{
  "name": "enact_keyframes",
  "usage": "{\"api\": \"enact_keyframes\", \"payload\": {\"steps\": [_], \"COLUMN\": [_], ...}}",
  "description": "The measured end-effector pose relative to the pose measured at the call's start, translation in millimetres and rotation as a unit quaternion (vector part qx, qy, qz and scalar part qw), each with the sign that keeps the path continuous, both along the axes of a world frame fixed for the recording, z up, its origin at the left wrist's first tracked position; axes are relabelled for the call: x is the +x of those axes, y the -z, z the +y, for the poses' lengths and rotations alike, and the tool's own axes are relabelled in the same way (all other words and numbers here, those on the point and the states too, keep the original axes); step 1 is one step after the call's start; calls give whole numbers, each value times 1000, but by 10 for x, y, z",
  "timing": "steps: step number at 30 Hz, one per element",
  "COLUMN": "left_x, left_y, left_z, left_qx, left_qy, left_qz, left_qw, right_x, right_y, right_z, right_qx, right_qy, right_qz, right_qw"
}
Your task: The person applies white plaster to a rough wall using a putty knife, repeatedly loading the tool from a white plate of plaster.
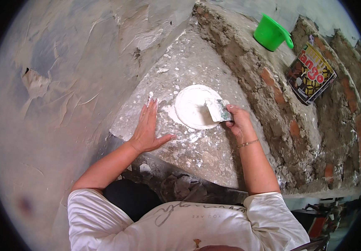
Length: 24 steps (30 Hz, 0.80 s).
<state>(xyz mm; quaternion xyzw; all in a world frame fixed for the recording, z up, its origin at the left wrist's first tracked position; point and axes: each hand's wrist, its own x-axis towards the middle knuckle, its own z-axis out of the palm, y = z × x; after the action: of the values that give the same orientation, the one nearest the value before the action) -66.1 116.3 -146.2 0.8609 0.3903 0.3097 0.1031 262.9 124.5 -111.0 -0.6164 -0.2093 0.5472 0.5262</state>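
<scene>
A shallow round dish of white paste (191,108) sits on a speckled concrete step (176,159), with white smears around it. My right hand (238,117) grips a paste-coated flat scraper (216,109), whose blade is over the right part of the dish. My left hand (149,129) is stretched out on the step left of the dish, fingers apart and tips whitened with paste, holding nothing.
A rough plastered wall (63,125) rises on the left. On the right, crumbly brick-and-cement steps (272,88) carry a green plastic scoop (268,33) and a dark printed bag (310,73). Some dark clutter (314,219) shows at lower right.
</scene>
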Motion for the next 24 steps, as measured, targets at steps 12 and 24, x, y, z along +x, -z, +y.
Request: {"api": "enact_keyframes", "payload": {"steps": [12, 24], "left_x": [-107, -126], "left_y": [-187, -79], "left_z": [-92, -142], "left_qx": [35, -7], "left_qy": [-16, -57], "left_qz": [33, 87], "left_qw": [999, 995], "right_x": [215, -129], "right_y": [337, 413], "right_z": [269, 413], "right_qx": [140, 23], "right_qy": [-28, -70], "right_qz": [-330, -531], "right_qw": [933, 844]}}
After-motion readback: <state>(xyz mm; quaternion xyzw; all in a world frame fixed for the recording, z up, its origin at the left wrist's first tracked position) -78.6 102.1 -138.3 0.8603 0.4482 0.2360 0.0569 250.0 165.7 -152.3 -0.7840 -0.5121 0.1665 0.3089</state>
